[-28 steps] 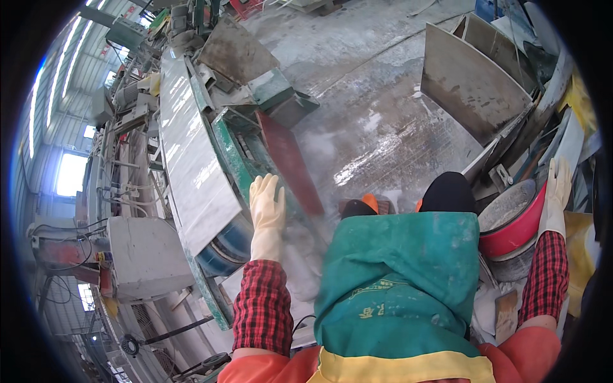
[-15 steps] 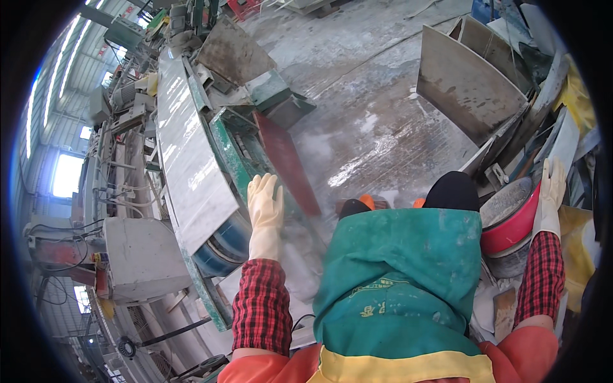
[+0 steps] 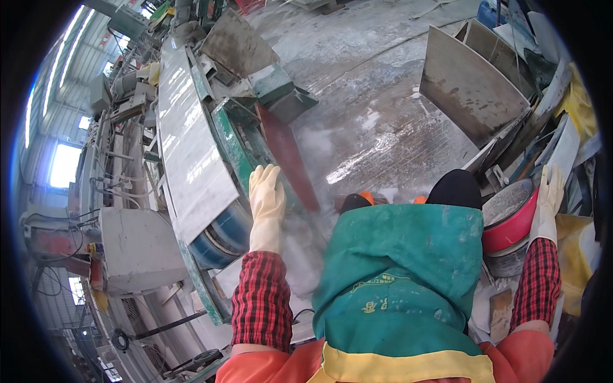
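My left hand (image 3: 267,203), in a cream rubber glove, is held out beside the green machine frame (image 3: 235,150). Its fingers are stretched out and nothing is in them. To its left a pale, glossy stone slab (image 3: 190,131) lies along a conveyor, its near end by a blue roller (image 3: 220,239). I cannot tell whether the glove touches the frame. On the other side, my right hand (image 3: 547,203), gloved alike, is open with its fingers extended. It is nearest to a red round tub (image 3: 514,231) with grey matter inside; contact between them is unclear.
A red board (image 3: 285,156) leans by the machine. Brown-grey panels (image 3: 469,83) stand at the far right, with yellow sheeting (image 3: 578,105) beyond. A pale block (image 3: 139,249) sits left of the conveyor. The floor (image 3: 373,127) is wet. A green apron (image 3: 399,268) covers my lap.
The view has shifted slightly. My left hand's fingers have come a little closer together, and my right hand has dropped slightly beside the red tub. The slab shows no clear movement of its own.
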`<state>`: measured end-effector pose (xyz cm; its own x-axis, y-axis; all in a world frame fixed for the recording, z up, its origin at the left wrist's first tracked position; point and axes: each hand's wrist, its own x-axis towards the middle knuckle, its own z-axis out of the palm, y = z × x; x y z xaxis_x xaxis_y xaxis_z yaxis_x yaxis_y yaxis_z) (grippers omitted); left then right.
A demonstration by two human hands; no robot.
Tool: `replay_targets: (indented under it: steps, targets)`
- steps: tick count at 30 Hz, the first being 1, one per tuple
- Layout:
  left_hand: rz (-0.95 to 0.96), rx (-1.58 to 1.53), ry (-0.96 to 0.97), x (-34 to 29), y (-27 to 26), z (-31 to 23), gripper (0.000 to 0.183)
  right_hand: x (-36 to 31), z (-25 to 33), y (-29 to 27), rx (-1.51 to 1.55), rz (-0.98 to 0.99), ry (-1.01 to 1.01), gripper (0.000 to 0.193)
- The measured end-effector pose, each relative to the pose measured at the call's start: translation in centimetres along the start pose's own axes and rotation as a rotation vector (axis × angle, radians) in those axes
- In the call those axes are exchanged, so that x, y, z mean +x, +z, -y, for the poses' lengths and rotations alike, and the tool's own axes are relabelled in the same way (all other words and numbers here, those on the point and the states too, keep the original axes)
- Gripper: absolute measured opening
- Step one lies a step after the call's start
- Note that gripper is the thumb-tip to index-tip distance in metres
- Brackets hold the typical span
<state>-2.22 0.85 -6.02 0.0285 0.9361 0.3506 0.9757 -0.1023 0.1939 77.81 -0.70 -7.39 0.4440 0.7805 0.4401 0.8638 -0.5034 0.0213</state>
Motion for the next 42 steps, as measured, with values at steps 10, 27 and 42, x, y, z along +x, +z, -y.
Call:
replay_targets:
  steps: [10,27,42]
  targets:
    - [-0.049,0.0,0.017,-0.1,0.4,0.4,0.034,-0.7,-0.4,0.6,-0.057,0.025,0.015,0.067]
    - [-0.015,-0.023,-0.005,-0.3,0.1,1.0,0.035,-2.7,2.6,-2.4,-0.039,0.051,0.007,0.067]
    - [-0.049,-0.072,0.038,0.1,-0.3,0.6,0.033,-4.3,3.3,-3.1,0.001,-0.006,-0.012,0.063]
